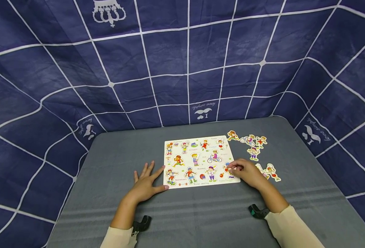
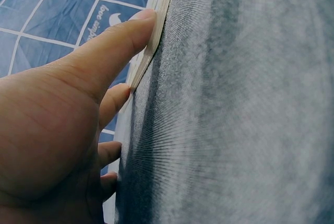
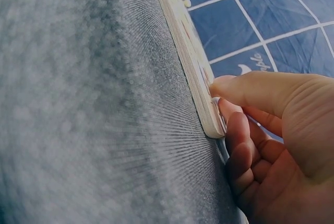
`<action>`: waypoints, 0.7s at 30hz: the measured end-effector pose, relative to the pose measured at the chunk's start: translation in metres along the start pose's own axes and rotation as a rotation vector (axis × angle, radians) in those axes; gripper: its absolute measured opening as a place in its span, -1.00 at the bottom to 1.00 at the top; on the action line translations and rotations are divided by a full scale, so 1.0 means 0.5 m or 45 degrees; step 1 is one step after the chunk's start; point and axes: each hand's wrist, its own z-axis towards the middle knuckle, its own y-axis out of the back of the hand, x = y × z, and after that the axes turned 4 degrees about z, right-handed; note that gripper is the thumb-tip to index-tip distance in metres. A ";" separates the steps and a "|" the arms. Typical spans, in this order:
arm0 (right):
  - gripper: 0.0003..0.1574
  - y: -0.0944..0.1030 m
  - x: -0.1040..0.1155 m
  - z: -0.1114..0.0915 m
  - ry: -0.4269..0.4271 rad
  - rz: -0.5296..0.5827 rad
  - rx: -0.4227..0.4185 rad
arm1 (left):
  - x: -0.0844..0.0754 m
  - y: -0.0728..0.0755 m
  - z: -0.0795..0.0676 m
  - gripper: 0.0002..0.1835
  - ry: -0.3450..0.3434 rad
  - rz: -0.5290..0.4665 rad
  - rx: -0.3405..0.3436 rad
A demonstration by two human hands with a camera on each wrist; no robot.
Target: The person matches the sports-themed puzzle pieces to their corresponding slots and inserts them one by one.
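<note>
A white wooden puzzle board (image 1: 183,168) with colourful sports figures lies flat on the grey table. My left hand (image 1: 144,187) rests at its left edge with fingers spread; thumb and index fingertip touch the board. In the left wrist view the thumb (image 2: 115,38) lies against the board's side. At the lower right corner, my right hand (image 1: 245,172) pinches a puzzle piece (image 1: 231,174), the table tennis figure, between thumb and fingers. Only a thin pale edge of that piece (image 3: 216,100) shows in the right wrist view. Whether it sits fully in its recess I cannot tell.
Loose figure pieces lie right of the board: a runner (image 1: 233,135), a cyclist (image 1: 248,140), a footballer (image 1: 261,141) and a baseball player (image 1: 254,153). Another figure piece (image 1: 272,172) lies beside my right hand, overlapping one partly hidden. A blue checked curtain (image 1: 170,89) surrounds the table.
</note>
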 end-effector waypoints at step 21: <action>-0.76 0.026 0.031 -0.016 -0.022 0.130 -0.082 | 0.004 -0.003 -0.001 -0.04 -0.006 0.000 -0.005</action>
